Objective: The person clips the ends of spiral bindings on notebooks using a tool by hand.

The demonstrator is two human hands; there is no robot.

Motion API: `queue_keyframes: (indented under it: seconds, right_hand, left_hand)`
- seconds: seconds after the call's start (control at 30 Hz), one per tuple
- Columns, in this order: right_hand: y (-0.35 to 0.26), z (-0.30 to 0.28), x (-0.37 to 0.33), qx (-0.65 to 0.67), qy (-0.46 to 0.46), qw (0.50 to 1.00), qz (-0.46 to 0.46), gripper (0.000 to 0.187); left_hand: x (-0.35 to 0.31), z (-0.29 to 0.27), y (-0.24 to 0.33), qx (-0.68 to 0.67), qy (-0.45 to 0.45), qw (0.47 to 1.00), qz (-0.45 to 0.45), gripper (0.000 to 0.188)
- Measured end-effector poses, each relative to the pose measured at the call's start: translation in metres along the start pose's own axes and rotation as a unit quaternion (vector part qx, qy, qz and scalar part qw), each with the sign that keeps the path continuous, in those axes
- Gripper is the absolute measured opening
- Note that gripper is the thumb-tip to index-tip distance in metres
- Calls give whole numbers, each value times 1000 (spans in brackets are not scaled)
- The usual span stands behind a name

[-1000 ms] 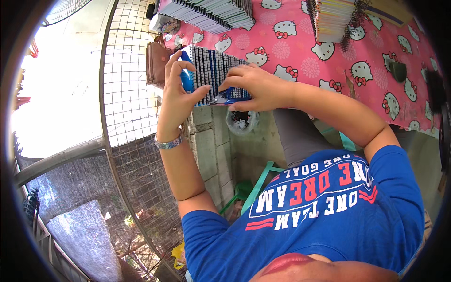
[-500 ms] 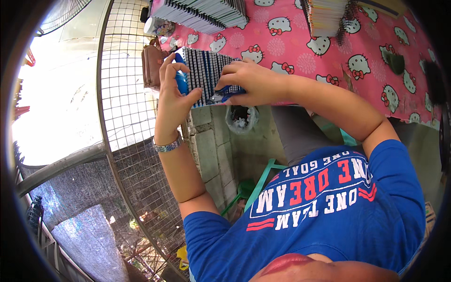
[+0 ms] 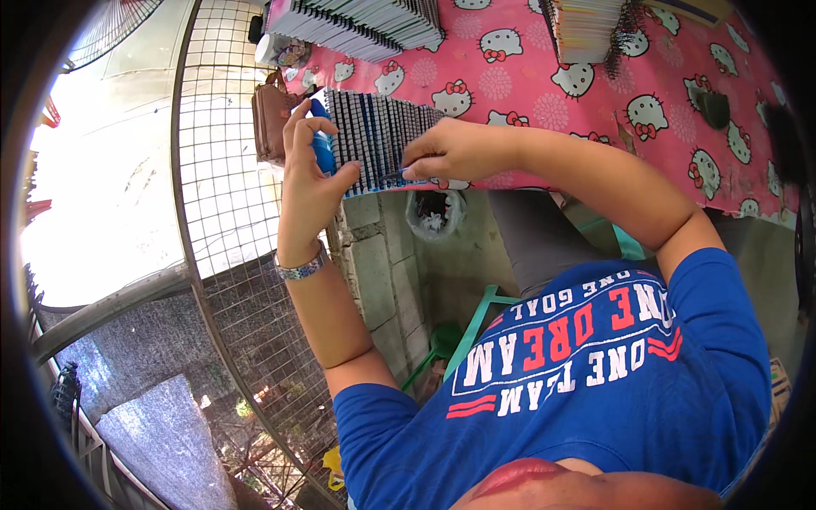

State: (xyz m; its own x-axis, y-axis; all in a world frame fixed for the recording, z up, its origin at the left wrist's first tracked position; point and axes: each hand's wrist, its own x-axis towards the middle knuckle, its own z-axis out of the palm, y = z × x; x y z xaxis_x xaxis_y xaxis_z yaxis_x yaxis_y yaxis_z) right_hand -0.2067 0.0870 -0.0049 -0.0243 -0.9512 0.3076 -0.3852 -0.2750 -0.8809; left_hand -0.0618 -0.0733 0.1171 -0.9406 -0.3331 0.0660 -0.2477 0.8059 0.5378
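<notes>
A row of spiral-bound notebooks [image 3: 374, 127] stands packed on the table's near left part, black coils facing up. At its left end, my left hand [image 3: 308, 174] is curved with thumb and fingers apart, the thumb touching the coils. A blue object [image 3: 323, 146], partly covered by these fingers, sits between them and the notebooks. My right hand [image 3: 446, 151] is closed around blue-handled pliers [image 3: 403, 173], held low over the coils at the row's near edge. The fingers hide most of the handles, and the small metal tip is hard to make out.
A brown pouch [image 3: 271, 119] and a white cup-like container [image 3: 282, 51] stand left beside a wire mesh [image 3: 225, 153]. More notebook stacks [image 3: 361, 27] lie at the back. Below the pink tablecloth's [image 3: 510, 76] edge hangs a plastic bag [image 3: 435, 214] with dark scraps.
My right hand has turned and closed more around the pliers, so less of the blue handles shows. My left hand stays at the notebooks' left end.
</notes>
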Motion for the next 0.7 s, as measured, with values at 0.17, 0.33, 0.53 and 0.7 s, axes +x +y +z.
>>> queue_keyframes:
  seconds: [0.17,0.33,0.53,0.7]
  right_hand:
    - [8,12,-13,1,54,999,1,42]
    - [8,18,-17,-123,102,986,-42,43]
    - [6,11,-10,-175,87,978,-69,37]
    - [12,16,-13,61,-8,996,61,36]
  left_hand:
    - [0,2,0,2,5,1000,14,47]
    - [-1,1,-3,20,9,999,27,47]
    - [1,1,5,-25,-7,999,-36,45]
    - [0,2,-2,65,11,998,24,54]
